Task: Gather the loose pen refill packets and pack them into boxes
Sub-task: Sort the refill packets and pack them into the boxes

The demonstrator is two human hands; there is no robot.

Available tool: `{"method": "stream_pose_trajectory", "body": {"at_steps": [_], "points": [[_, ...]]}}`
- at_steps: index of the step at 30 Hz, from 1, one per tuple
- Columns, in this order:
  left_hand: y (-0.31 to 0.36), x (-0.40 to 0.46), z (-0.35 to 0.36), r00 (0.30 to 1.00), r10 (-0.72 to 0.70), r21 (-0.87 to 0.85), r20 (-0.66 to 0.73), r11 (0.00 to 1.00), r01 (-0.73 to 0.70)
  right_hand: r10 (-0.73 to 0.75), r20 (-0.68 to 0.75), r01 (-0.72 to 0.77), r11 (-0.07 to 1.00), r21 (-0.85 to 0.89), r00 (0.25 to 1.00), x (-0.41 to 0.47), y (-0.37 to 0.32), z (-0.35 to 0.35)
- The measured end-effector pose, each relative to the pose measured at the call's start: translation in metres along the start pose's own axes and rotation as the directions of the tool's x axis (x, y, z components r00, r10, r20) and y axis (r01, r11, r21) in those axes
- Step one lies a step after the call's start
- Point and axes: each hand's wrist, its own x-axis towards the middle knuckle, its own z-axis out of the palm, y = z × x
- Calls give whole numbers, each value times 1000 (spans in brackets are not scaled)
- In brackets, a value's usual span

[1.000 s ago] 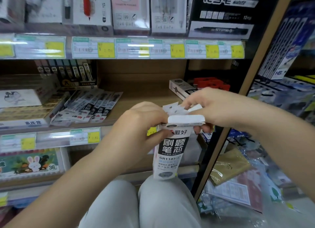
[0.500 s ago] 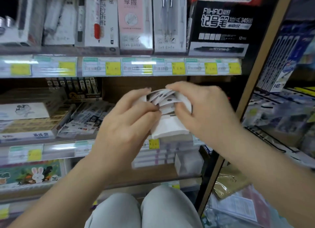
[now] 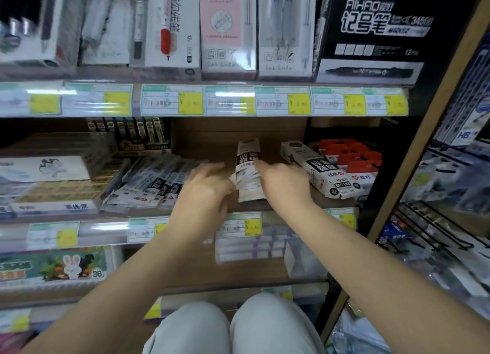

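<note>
Flanking refill box (image 3: pixel 248 168) on shelf (image 3: pixel 265 141), left hand (image 3: pixel 205 186), right hand (image 3: pixel 285 184) — fingers blurred; grip indiscernible

Two refill boxes (image 3: pixel 248 168) (image 3: pixel 322 169); one pile of loose refill packets (image 3: pixel 156 181); two hands (image 3: pixel 204 192) (image 3: pixel 285 184).

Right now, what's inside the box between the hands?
White refill packets stick out of the box at its open end. The box's walls hide how far in they go.

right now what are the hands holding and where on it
Both hands are at the near, open end of a refill box on the shelf. The right hand seems to hold that end; the left hand is too blurred to tell.
</note>
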Motion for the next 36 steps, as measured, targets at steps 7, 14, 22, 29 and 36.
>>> {"method": "stream_pose_trajectory", "body": {"at_steps": [7,14,22,29,36], "points": [[-69,22,3,590,-692,332,416,720,610,48,295,-114,971,211,954,30,-5,7],[-103,22,25,521,-684,412,510,726,550,44,86,-71,936,344,995,12,-8,1],[-89,31,15,587,-706,476,396,704,526,-14,-169,89,891,446,986,1,-14,-10],[-84,32,11,595,-641,330,485,764,554,-36,-132,97,868,488,991,-9,-12,-19],[-84,32,10,603,-652,225,460,742,631,-82,-95,121,827,549,992,-21,-14,-24]]}}
